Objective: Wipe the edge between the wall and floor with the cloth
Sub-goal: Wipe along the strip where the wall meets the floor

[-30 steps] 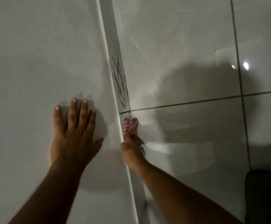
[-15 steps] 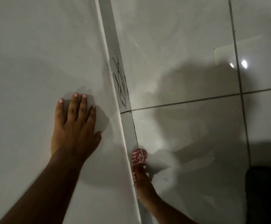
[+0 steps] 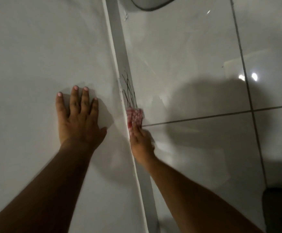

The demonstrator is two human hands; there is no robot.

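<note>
A grey skirting strip (image 3: 120,47) runs between the white wall (image 3: 36,47) on the left and the glossy tiled floor (image 3: 187,56) on the right. Black scribble marks (image 3: 128,88) sit on the strip. My right hand (image 3: 141,142) presses a red-and-white checked cloth (image 3: 135,116) against the strip just below the scribble, where a floor grout line meets it. My left hand (image 3: 79,118) lies flat on the wall with fingers spread, holding nothing.
A rounded white object with a dark rim (image 3: 152,3) sits on the floor at the top edge. A dark shape (image 3: 279,209) fills the lower right corner. Grout lines cross the floor at the right, and light glints on the tiles.
My right hand has pushed the cloth forward along the strip, from well below the grout line up to the scribble's lower end. My left hand stays flat on the wall.
</note>
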